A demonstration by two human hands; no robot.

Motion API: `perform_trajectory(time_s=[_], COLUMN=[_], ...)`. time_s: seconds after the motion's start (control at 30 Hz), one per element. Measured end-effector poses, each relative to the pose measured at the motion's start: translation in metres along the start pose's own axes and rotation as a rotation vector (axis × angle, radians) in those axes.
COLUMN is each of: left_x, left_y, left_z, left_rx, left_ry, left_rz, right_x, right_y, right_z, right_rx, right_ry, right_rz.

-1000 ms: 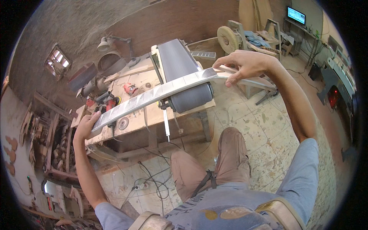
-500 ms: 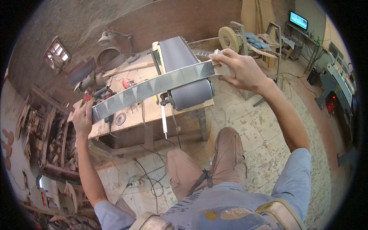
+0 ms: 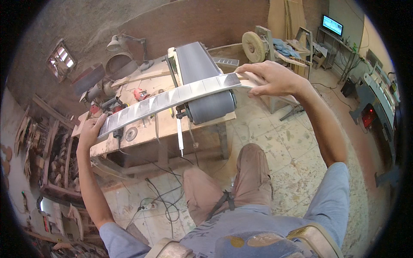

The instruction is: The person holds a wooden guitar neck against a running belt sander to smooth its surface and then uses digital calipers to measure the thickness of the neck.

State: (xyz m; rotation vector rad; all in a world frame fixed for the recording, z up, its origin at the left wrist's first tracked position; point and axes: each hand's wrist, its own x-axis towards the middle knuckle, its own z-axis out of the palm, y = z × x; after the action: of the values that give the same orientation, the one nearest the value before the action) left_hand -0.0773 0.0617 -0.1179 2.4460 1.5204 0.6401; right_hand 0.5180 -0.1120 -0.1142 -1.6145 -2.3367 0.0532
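Note:
A long, flat, pale strip (image 3: 170, 101) with a row of grey triangles along its face spans between my two hands, slanting up to the right. My left hand (image 3: 90, 132) grips its left end, thumb on top. At the other end, my right hand (image 3: 277, 79) holds it between fingers and thumb; the strip's very tip is partly hidden there. Its middle passes in front of a belt sander with a wide grey belt (image 3: 197, 63) above and a belt-wrapped roller (image 3: 211, 107) below. Whether strip and belt touch, I cannot tell.
The sander stands on a wooden workbench (image 3: 103, 148) with a desk lamp (image 3: 114, 44), a red power tool (image 3: 140, 93) and a grey disc (image 3: 131, 133). Behind it is a buffing wheel (image 3: 253, 47). Black cables (image 3: 161, 198) trail over the tiled floor.
The strip has tipped, so its triangle face now looks more upward and a pale long edge shows. My right hand has turned slightly and come down a little.

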Motion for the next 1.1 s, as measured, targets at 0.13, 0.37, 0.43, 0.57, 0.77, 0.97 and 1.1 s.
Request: perform_trajectory(time_s=[0.13, 0.37, 0.43, 0.57, 0.77, 0.97, 1.1], left_x=[0.004, -0.005, -0.012, -0.006, 0.004, 0.019, 0.04], left_y=[-0.014, 0.001, 0.008, 0.042, 0.118, 0.181, 0.194], left_z=[0.006, 0.015, 0.016, 0.035, 0.058, 0.09, 0.095], left_rx=[0.102, 0.281, 0.363, 0.382, 0.508, 0.477, 0.394], left_ry=[0.126, 0.465, 0.617, 0.71, 0.379, 0.108, -0.146], left_rz=[0.084, 0.275, 0.338, 0.345, 0.441, 0.493, 0.49], right_x=[-0.002, -0.004, -0.002, -0.018, -0.043, -0.075, -0.091], right_y=[-0.011, -0.014, -0.012, 0.016, 0.082, 0.121, 0.128], right_z=[0.004, 0.035, 0.047, 0.051, 0.013, -0.017, -0.021], right_rx=[-0.088, -0.223, -0.264, -0.347, -0.095, -0.019, -0.063], right_ry=[0.079, 0.4, 0.549, 0.686, 0.505, 0.312, 0.263], right_rz=[0.017, -0.029, -0.073, -0.056, 0.059, 0.302, 0.398])
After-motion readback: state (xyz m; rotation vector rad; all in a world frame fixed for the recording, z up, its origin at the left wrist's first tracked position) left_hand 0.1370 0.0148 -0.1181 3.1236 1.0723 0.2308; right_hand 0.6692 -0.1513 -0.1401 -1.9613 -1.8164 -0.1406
